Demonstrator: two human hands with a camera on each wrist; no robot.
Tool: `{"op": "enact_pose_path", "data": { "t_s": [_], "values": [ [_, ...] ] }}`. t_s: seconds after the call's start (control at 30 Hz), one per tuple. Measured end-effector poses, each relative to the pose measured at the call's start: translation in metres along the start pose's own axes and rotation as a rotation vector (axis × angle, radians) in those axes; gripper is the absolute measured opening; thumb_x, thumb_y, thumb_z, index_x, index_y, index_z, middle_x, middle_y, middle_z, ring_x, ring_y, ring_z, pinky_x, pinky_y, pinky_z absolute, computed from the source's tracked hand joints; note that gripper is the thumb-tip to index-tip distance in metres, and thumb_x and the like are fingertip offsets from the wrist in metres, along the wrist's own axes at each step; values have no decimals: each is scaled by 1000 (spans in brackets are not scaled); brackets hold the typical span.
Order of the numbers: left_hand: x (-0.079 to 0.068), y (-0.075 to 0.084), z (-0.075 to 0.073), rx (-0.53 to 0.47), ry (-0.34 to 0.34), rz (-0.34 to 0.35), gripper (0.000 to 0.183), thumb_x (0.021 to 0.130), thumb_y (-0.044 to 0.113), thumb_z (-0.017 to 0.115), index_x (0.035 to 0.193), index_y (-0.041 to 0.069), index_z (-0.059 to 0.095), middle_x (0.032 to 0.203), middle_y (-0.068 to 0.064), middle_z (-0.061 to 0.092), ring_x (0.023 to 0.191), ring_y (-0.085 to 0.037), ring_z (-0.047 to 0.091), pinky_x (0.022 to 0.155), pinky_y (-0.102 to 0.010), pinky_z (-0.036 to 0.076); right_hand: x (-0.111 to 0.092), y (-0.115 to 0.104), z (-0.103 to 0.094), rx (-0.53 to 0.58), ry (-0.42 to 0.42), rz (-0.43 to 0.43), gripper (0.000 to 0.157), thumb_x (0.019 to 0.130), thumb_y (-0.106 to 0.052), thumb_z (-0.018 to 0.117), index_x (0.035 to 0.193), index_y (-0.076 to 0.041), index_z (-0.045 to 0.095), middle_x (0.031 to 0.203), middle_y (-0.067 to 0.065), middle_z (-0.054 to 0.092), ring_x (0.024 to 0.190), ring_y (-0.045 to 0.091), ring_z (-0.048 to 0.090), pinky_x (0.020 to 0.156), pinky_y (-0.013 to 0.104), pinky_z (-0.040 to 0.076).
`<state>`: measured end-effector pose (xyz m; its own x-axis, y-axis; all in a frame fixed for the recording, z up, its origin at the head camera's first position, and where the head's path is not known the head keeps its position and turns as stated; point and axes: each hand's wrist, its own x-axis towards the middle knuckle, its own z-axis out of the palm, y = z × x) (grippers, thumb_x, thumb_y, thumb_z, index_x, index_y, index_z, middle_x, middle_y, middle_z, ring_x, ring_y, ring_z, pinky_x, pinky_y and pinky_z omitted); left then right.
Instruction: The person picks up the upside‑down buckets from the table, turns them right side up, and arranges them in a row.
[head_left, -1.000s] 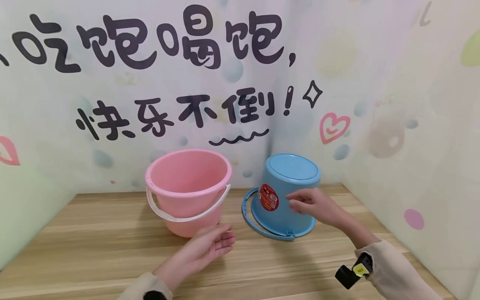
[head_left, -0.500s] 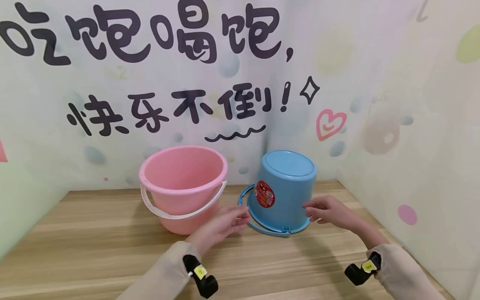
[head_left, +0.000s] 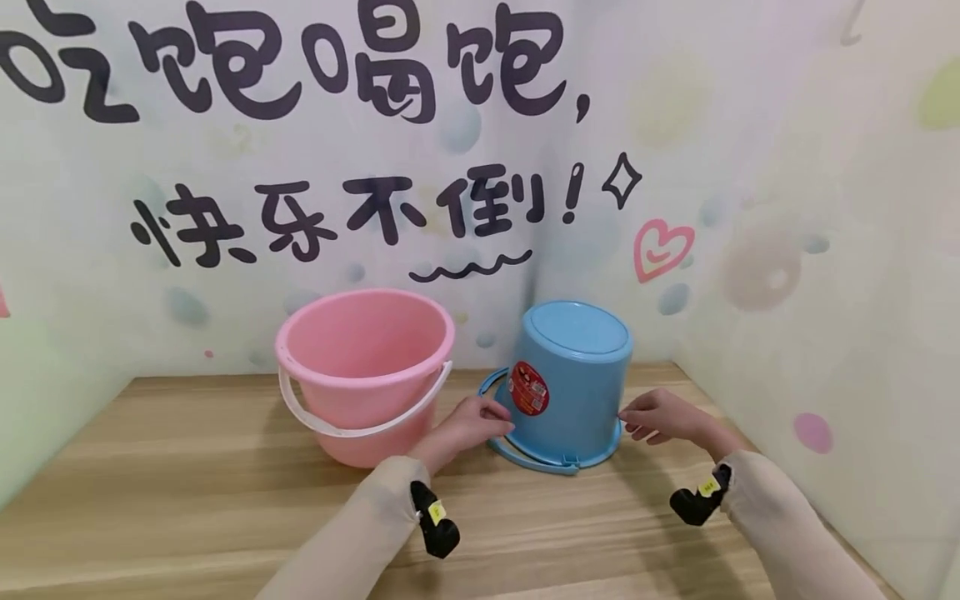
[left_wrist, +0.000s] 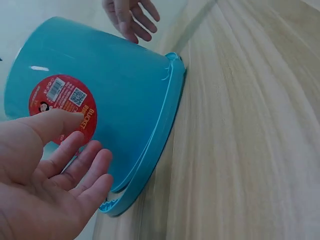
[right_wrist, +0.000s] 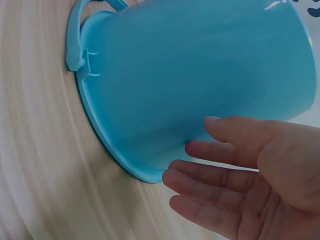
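Note:
A blue bucket [head_left: 577, 392] stands upside down on the table, its base up and its rim on the wood. A round red label [left_wrist: 62, 107] is stuck to its side, and its blue handle [head_left: 525, 460] lies on the table around the rim. My left hand [head_left: 474, 423] is at the bucket's left side, fingers loosely bent and apart, close to the label in the left wrist view. On the opposite side my right hand [head_left: 663, 415] has its fingertips right at the wall near the rim. In the right wrist view its fingers [right_wrist: 210, 175] are extended, with nothing held.
A pink bucket [head_left: 367, 379] stands upright to the left, with its white handle [head_left: 360, 432] hanging at the front. Behind both is a wall [head_left: 450, 150] with black lettering. The wood table [head_left: 225, 500] runs to side walls.
My left hand has moved right and forward, from in front of the pink bucket to the blue bucket's left side. My right hand has shifted from the bucket's front to its right side.

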<state>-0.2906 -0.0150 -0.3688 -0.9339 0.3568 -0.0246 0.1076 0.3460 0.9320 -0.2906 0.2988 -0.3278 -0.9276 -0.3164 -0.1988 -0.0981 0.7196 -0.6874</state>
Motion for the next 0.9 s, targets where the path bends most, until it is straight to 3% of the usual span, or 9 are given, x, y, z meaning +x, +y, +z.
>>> {"op": "enact_pose_path", "data": {
  "t_s": [0.17,0.4,0.67,0.9],
  "values": [
    [10,8,3,131,-71,104,18,82,8,67,96,-1,60,90,-6,57,83,-17,52,72,-27,47,12,5,-8,-19,2,58,31,93,-15,52,106,13,59,90,16,63,81,23,62,69,38,52],
    [12,6,12,425,-193,256,19,81,6,68,97,2,61,95,-6,59,93,-21,55,81,-27,46,23,20,-7,97,12,124,36,92,-10,50,115,18,50,90,16,63,80,23,62,71,38,52],
    [14,5,21,631,-305,298,24,81,13,69,103,7,63,103,-2,60,97,-15,53,83,-23,43,31,46,-4,178,2,166,38,93,-7,48,116,23,43,82,12,64,72,19,63,68,36,53],
    [16,4,21,719,-332,269,28,80,14,71,107,9,64,104,0,59,96,-11,51,86,-23,42,45,45,-5,189,-29,146,31,90,-3,52,111,21,51,79,12,64,66,15,62,63,31,53]
  ]
}}
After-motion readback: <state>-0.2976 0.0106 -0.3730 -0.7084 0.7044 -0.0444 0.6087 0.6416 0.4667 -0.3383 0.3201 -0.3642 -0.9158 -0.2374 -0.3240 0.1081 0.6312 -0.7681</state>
